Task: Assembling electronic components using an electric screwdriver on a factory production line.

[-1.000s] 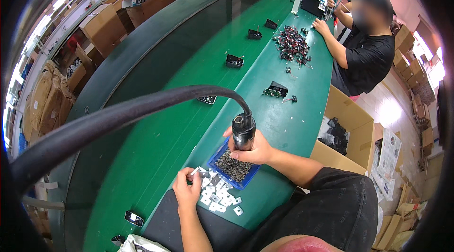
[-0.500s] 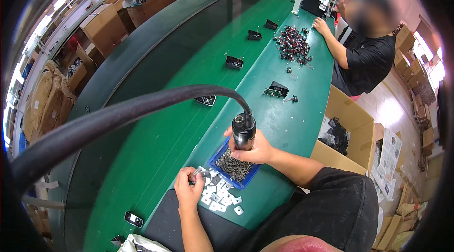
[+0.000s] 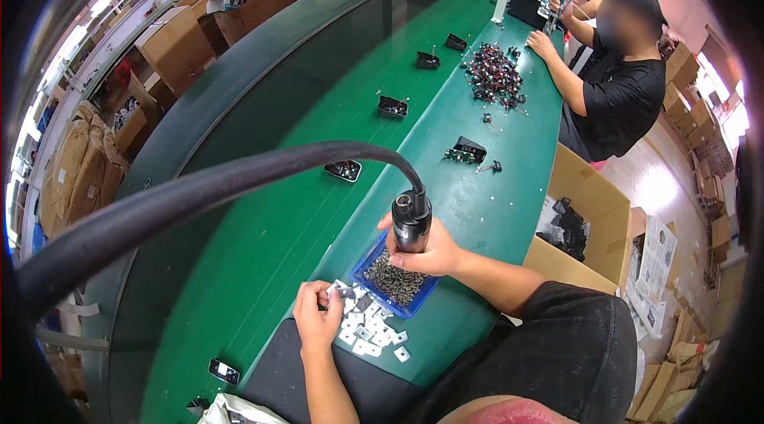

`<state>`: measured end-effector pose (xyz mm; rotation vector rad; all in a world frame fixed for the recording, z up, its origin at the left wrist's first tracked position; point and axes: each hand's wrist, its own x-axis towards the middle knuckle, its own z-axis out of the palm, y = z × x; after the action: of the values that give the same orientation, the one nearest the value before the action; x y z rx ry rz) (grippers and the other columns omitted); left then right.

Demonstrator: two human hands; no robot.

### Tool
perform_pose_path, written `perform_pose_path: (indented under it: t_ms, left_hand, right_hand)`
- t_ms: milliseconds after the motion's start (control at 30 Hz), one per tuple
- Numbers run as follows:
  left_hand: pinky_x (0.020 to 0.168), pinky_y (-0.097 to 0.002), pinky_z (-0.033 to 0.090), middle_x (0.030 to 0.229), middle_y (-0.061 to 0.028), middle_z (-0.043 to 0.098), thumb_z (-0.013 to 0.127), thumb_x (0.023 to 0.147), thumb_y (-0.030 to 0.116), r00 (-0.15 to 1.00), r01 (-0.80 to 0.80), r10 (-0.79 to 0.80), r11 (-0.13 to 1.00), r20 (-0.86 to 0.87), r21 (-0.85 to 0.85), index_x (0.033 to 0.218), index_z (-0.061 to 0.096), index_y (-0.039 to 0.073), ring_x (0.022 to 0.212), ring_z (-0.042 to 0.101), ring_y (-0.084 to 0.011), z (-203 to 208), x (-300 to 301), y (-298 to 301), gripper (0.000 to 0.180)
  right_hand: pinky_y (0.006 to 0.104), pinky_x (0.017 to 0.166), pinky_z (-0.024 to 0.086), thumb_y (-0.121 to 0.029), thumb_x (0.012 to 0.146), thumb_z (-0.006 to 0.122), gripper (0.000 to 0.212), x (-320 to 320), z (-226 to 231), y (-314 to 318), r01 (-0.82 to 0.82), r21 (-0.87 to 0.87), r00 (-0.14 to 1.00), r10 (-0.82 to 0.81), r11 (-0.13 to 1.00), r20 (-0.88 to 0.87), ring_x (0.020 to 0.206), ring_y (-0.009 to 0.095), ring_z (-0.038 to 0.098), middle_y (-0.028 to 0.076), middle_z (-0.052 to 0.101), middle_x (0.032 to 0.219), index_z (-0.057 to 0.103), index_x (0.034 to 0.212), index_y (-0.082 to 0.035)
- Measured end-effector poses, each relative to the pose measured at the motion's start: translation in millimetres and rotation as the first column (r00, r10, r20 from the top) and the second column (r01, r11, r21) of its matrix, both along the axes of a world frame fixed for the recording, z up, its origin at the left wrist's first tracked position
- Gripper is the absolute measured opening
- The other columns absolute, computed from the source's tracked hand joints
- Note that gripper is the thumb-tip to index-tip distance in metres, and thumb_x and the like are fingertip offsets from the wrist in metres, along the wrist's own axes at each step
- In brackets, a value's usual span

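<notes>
At the near edge of the green bench [image 3: 477, 332], in the head view, two bare hands are seen at work. One black corded tool [image 3: 410, 227] is held upright by the right hand [image 3: 434, 255], its fingers wrapped round the barrel, above one blue tray [image 3: 423, 300] filled with screws [image 3: 394, 282] too many to be counted. The left hand [image 3: 314, 320] is set at the edge of a heap of white square pieces [image 3: 370, 330], also uncounted, with fingers curled; whether a piece is pinched there cannot be told. Six black housings [image 3: 392, 107] are spread along the green belt [image 3: 278, 225]. Farther up the bench, one more black casing [image 3: 471, 147] with green boards, two loose small parts [image 3: 496, 166] and one pile of dark wired parts [image 3: 493, 78] are seen. One open carton [image 3: 593, 185] is placed beside the bench, near a co-worker [image 3: 621, 94].

Compared with a second ago, the belt's housings have been carried slightly toward the lower left. The pale piece then seen between the left fingertips is no longer clearly shown. The tool is held almost unchanged.
</notes>
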<state>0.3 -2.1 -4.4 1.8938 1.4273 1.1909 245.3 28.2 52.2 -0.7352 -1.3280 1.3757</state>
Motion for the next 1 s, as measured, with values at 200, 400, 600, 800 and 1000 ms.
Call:
perform_pose_path:
  t_ms: [200,400,600,800,1000]
  left_hand:
    - [0.056,-0.0244,0.044,0.078,-0.0077,0.058,0.062,0.076,-0.004,0.998,-0.008,0.006,0.999,0.062,0.034,0.085,0.055,0.001,0.061,0.053,-0.0119,2.8,4.7,2.5,0.013]
    - [0.053,-0.0269,0.042,0.078,-0.0083,0.056,0.064,0.074,-0.002,1.0,-0.008,0.007,0.999,0.027,0.031,0.084,0.054,0.002,0.058,0.05,-0.0135,1.4,1.1,-0.1,0.014]
    - [0.052,-0.0263,0.042,0.077,-0.0076,0.055,0.065,0.074,-0.002,1.0,0.001,0.003,0.991,-0.03,0.137,0.084,0.054,0.001,0.055,0.05,-0.0136,4.3,4.3,2.4,0.015]
    - [0.051,-0.0232,0.039,0.073,-0.0046,0.054,0.063,0.075,-0.004,0.993,-0.064,0.067,0.997,0.101,-0.039,0.083,0.056,0.002,0.057,0.046,-0.0093,-3.0,2.9,-3.2,0.012]
    - [0.052,-0.0226,0.041,0.075,-0.0042,0.056,0.064,0.075,-0.003,1.0,-0.012,0.012,1.0,-0.024,0.01,0.085,0.056,0.002,0.058,0.049,-0.01,4.6,3.9,-0.9,0.014]
  right_hand:
    - [0.0252,0.06,0.041,0.0,0.074,0.069,0.049,0.2,0.5,-0.2,-0.007,-0.007,1.0,0.007,1.0,-0.007,0.066,0.01,0.054,0.005,0.059,0.075,0.046,0.117,-0.003]
    - [0.0233,0.061,0.042,-0.004,0.076,0.072,0.046,1.4,-0.8,-0.6,-0.008,0.02,1.0,0.009,1.0,-0.027,0.069,0.006,0.051,0.0,0.055,0.079,0.05,0.117,-0.003]
    - [0.0229,0.061,0.041,-0.003,0.077,0.071,0.046,1.0,-2.6,-1.1,-0.015,0.026,1.0,0.015,1.0,-0.021,0.068,0.006,0.051,-0.001,0.055,0.079,0.049,0.117,-0.002]
    - [0.0228,0.062,0.041,-0.003,0.076,0.071,0.046,1.1,-2.5,-1.1,-0.012,0.028,1.0,0.012,1.0,-0.026,0.069,0.006,0.051,0.0,0.055,0.079,0.049,0.117,-0.002]
    - [0.0242,0.062,0.041,0.0,0.075,0.069,0.047,0.9,1.2,-1.8,-0.01,-0.007,1.0,0.01,1.0,-0.017,0.069,0.008,0.052,0.002,0.056,0.077,0.048,0.116,-0.002]
